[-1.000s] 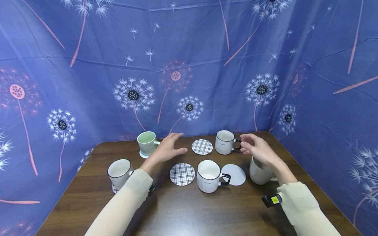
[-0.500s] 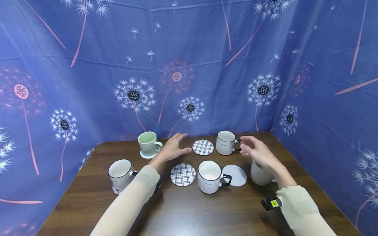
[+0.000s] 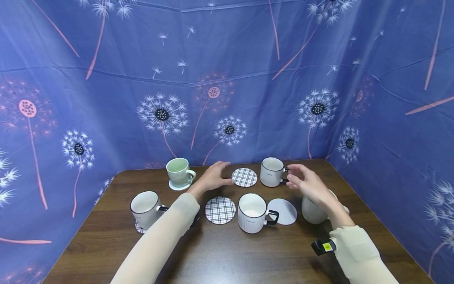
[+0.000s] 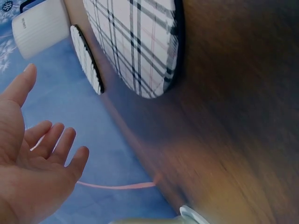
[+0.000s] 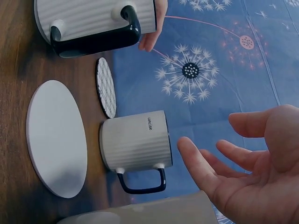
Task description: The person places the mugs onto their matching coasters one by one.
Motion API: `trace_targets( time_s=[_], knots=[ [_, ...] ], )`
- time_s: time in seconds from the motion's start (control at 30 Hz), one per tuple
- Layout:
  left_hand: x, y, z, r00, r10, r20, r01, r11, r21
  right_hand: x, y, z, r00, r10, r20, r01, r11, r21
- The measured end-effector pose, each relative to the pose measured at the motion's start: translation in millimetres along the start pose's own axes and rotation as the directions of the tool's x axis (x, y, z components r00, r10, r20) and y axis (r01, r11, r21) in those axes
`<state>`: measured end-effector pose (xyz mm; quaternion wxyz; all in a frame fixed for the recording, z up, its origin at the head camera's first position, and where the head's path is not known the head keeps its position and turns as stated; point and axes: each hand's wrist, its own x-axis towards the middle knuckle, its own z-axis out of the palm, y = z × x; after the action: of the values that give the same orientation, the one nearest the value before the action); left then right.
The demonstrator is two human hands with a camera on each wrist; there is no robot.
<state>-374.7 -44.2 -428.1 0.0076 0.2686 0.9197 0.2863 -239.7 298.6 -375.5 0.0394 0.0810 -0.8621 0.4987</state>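
Note:
My left hand [image 3: 213, 177] hovers with loosely spread fingers just left of the back plaid coaster [image 3: 244, 177]; the left wrist view has its palm bare. Nearer to me lies a second plaid coaster [image 3: 220, 210]. At the back, a white mug [image 3: 271, 172] with a black rim stands upright on the table, handle to the right. My right hand [image 3: 307, 184] is beside that handle, fingers gently bent, and a gap parts them from the mug in the right wrist view. A ribbed white mug [image 3: 250, 221] stands in front, left of a plain white coaster [image 3: 282, 212].
A cream mug [image 3: 313, 212] is partly hidden under my right forearm. On the left, a green cup [image 3: 177, 172] sits on a pale coaster [image 3: 176, 187], and a white mug [image 3: 142, 211] stands on a plaid coaster behind my left sleeve. A blue curtain [image 3: 227, 98] hangs along the table's back edge.
My left hand has moved right, away from the green cup and up to the back plaid coaster. The right hand has shifted slightly left, closer to the back mug's handle. The mugs stay put.

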Motion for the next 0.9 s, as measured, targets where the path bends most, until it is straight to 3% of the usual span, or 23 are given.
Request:
trace_targets(
  time_s=[0.23,0.9],
  knots=[
    [8.9,6.2,10.1,0.999,-0.015,0.030,0.015,1.000,0.005,0,4,1,1.000,-0.004,-0.015,0.004,1.000,0.016],
    [24.2,-10.8,28.0,0.990,-0.068,0.126,0.056,0.994,0.093,4,5,2,1.000,0.008,-0.023,-0.008,1.000,-0.005]
  ],
)
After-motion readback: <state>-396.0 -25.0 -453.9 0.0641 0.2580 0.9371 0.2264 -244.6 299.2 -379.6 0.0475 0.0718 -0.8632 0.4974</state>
